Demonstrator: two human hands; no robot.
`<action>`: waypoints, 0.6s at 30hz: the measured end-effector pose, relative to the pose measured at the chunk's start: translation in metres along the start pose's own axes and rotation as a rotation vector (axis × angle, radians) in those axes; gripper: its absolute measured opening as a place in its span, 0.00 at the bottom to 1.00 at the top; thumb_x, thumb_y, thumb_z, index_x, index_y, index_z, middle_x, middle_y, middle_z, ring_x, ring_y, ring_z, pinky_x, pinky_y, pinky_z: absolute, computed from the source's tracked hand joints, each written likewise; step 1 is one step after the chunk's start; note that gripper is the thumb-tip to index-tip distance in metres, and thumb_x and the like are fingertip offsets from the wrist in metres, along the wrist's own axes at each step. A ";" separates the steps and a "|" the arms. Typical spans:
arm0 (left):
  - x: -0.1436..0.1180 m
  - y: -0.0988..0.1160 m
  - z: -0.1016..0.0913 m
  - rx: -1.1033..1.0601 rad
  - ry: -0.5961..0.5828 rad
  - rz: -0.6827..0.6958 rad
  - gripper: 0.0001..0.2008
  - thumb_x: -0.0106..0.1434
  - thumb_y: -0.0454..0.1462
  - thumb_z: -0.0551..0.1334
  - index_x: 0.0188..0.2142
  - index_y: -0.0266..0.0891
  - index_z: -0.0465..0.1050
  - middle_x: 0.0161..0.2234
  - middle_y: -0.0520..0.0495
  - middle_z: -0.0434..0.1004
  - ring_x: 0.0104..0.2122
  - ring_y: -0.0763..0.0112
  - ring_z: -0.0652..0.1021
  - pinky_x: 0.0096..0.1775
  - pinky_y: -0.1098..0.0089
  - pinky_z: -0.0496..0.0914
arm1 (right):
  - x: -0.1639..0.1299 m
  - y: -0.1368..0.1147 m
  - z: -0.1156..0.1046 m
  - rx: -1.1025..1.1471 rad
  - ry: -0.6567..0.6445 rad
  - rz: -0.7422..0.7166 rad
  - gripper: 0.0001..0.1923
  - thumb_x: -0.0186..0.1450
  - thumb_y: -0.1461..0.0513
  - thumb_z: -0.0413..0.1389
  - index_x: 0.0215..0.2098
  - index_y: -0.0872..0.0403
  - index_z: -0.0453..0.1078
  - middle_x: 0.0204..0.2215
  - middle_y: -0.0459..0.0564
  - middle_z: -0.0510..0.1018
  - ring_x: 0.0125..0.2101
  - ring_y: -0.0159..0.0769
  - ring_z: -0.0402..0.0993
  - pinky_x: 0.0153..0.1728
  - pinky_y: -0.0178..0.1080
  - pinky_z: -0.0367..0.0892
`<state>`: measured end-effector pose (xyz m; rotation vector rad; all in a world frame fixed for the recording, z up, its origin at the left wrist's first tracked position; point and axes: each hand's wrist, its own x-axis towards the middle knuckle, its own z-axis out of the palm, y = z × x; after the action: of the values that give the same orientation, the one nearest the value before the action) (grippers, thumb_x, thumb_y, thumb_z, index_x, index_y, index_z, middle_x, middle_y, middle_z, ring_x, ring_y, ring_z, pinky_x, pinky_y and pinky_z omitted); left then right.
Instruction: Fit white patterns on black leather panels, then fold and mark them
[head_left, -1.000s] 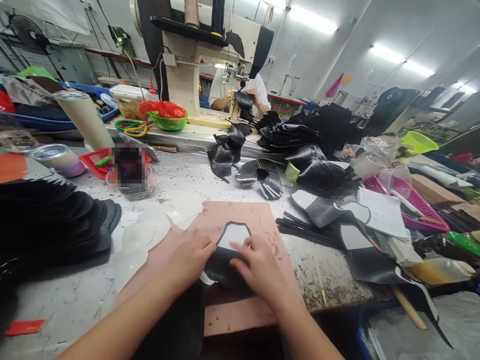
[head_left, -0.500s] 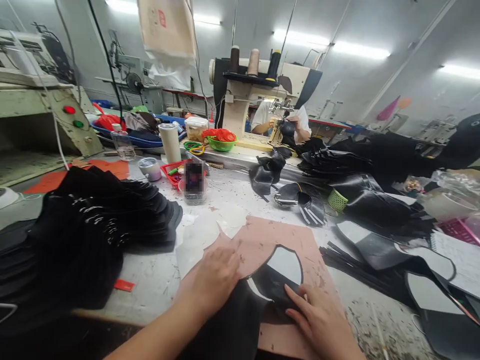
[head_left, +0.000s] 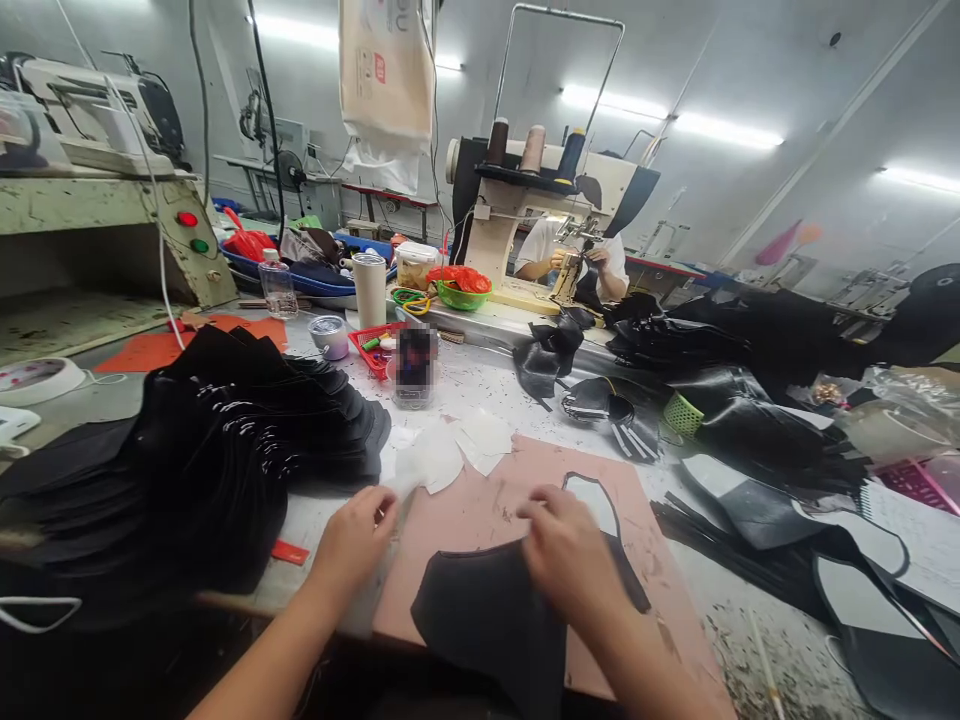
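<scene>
A scuffed grey desk (head_left: 517, 395) carries a pink mat (head_left: 487, 510) at its near edge. Left of the mat lies a big stack of black pieces (head_left: 217, 450), white scraps (head_left: 450, 450) lie just beyond it, and thin black strips (head_left: 720, 545) lie to its right.

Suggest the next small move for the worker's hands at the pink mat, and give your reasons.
Probably the left hand takes a white backing piece: its fingers sit at that pile's edge, while the right hand rests on the black leather piece on the pink mat.
</scene>
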<state>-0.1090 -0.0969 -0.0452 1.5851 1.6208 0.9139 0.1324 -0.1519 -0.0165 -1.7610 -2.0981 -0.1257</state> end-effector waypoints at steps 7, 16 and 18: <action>0.007 -0.003 -0.012 -0.555 0.166 -0.351 0.10 0.45 0.42 0.61 0.25 0.40 0.63 0.22 0.55 0.66 0.21 0.75 0.68 0.22 0.74 0.65 | 0.039 -0.074 0.033 0.568 -0.332 0.054 0.11 0.56 0.68 0.50 0.35 0.53 0.73 0.34 0.51 0.75 0.34 0.37 0.70 0.37 0.40 0.64; -0.039 0.020 -0.003 -1.022 0.089 -0.565 0.07 0.50 0.33 0.60 0.28 0.40 0.61 0.22 0.56 0.69 0.19 0.78 0.72 0.23 0.76 0.69 | 0.033 -0.093 0.066 1.287 -0.411 0.615 0.17 0.53 0.49 0.51 0.22 0.55 0.64 0.19 0.44 0.68 0.17 0.27 0.63 0.13 0.28 0.55; -0.051 0.022 0.001 -1.053 0.022 -0.609 0.09 0.49 0.33 0.62 0.28 0.40 0.62 0.23 0.56 0.71 0.21 0.77 0.73 0.25 0.75 0.69 | 0.029 -0.092 0.063 1.315 -0.361 0.652 0.17 0.52 0.49 0.52 0.22 0.55 0.62 0.17 0.43 0.66 0.17 0.26 0.62 0.14 0.28 0.54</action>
<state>-0.0959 -0.1475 -0.0268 0.3356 1.1589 1.1366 0.0247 -0.1242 -0.0471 -1.4326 -1.0547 1.4515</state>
